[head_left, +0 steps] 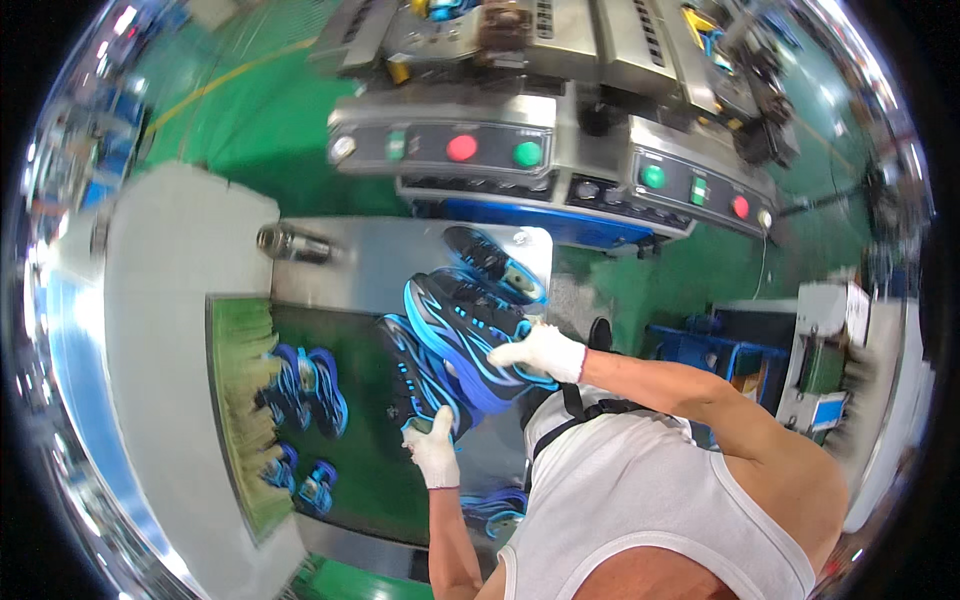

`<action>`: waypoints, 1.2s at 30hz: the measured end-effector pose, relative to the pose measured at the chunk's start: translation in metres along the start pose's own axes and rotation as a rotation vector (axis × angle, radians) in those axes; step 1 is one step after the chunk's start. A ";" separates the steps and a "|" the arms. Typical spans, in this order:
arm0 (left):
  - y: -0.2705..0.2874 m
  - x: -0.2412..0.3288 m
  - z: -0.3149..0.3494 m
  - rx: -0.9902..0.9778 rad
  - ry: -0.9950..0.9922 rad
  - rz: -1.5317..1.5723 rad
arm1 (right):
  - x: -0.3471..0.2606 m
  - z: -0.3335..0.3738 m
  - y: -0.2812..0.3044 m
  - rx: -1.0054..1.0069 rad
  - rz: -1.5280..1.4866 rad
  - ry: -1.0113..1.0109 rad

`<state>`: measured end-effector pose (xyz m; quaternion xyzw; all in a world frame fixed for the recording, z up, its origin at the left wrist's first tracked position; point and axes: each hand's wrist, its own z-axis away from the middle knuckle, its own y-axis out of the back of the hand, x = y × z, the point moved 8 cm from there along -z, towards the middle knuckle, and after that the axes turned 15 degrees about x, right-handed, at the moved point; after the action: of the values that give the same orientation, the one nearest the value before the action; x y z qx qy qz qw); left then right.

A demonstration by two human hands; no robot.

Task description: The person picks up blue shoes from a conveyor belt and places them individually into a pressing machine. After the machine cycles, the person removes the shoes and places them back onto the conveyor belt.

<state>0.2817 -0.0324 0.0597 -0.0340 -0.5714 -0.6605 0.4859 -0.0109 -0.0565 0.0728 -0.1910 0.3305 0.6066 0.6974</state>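
My left hand (433,450), in a white glove, is closed around the heel end of a black and blue sneaker (412,375). In my gloved right hand (540,352) is the heel end of a second sneaker (465,325), black with bright blue lines and a violet-blue sole. The two sneakers are side by side and overlap, toes pointing away from me. Some of my fingers are hidden behind the shoes. Just beyond them, another black and blue shoe (495,265) lies on a metal plate (385,255).
Several shoes (325,390) stand on the dark green belt (375,490) at left, beside a bristle-edged opening (240,400) in a pale housing. Blue soles (495,508) lie near my waist. A metal cylinder (295,243) rests on the plate. Ahead stands a machine with button panels (445,140).
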 end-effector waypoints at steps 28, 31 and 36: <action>-0.343 0.206 0.891 -1.536 -1.814 0.055 | 0.453 0.600 0.478 2.407 -0.285 -0.617; -0.399 0.197 0.945 -1.387 -1.906 0.305 | 0.487 0.609 0.548 2.257 -0.210 -0.666; -0.413 0.201 0.955 -1.455 -1.824 0.261 | 0.508 0.614 0.608 2.215 0.192 -0.872</action>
<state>-0.5923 0.5473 0.2111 -0.8228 -0.1880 -0.5076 -0.1733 -0.4377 0.8356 0.2377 0.7619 0.4221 0.0549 0.4882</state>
